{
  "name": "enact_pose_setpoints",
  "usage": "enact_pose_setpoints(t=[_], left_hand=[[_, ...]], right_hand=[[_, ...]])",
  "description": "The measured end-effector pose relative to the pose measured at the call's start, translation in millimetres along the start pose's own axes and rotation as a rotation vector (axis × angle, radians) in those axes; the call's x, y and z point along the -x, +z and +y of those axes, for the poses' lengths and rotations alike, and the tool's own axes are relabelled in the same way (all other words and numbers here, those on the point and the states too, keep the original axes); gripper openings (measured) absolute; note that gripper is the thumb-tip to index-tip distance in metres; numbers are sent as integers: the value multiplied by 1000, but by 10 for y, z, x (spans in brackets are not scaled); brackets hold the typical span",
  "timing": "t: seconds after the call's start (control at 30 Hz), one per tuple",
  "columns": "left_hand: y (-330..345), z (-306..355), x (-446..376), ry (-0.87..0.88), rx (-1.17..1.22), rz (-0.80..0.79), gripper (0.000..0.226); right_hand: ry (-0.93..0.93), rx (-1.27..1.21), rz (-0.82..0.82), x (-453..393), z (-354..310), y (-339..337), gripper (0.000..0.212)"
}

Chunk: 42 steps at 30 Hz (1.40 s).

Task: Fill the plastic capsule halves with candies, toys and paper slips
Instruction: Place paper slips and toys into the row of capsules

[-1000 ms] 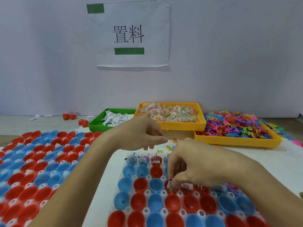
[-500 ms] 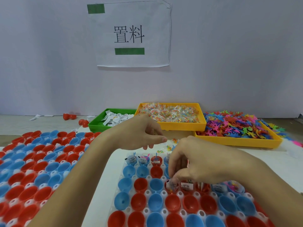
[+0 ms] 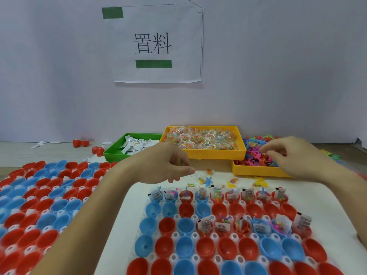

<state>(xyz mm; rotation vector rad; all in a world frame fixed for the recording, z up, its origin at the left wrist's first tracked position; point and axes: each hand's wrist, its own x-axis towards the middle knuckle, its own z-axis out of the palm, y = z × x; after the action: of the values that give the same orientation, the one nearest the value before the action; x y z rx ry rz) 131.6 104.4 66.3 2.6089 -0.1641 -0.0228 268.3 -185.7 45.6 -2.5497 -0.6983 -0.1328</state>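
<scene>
A white holder [image 3: 175,234] in front of me carries red and blue capsule halves. Its far row [image 3: 218,195] and part of the third row [image 3: 244,225] hold candies, toys and paper slips; the other halves are empty. My left hand [image 3: 168,165] hovers above the holder's far left corner with its fingers curled, and a small green piece [image 3: 180,161] shows between them. My right hand [image 3: 294,155] is over the yellow tray of coloured toys [image 3: 258,172], its bent fingertips at the pile. No toy is plainly gripped.
A yellow candy tray [image 3: 214,154] and a green tray of paper slips [image 3: 111,155] stand at the back. A second sheet of empty capsule halves [image 3: 39,205] fills the left. Loose candies and toys [image 3: 206,180] lie beyond the holder, and loose red capsules [image 3: 79,143] near the wall.
My right hand has left the third-row capsules and moved back and to the right, over the toy tray. The left hand has stayed in place.
</scene>
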Motion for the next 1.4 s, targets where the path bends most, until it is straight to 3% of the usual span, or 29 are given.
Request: enact_pose_setpoints(t=[0.1, 0.23, 0.53, 0.77, 1.0, 1.23, 1.4], left_hand=[[6, -7, -2, -3, -9, 1, 25], [16, -14, -4, -6, -20, -3, 25], [26, -23, -15, -4, -20, -14, 25], [27, -39, -37, 13, -13, 29, 23], [38, -39, -42, 28, -14, 35, 22], [40, -35, -44, 43, 1, 40, 21], [45, -40, -54, 40, 10, 85, 20]], right_hand=[[96, 98, -29, -24, 204, 107, 34], [115, 150, -33, -18, 258, 209, 30], [94, 127, 87, -27, 282, 258, 22], [95, 49, 156, -19, 271, 241, 28], [103, 26, 59, 10, 231, 259, 37], [127, 30, 106, 0, 258, 236, 33], [48, 33, 91, -4, 281, 258, 33]])
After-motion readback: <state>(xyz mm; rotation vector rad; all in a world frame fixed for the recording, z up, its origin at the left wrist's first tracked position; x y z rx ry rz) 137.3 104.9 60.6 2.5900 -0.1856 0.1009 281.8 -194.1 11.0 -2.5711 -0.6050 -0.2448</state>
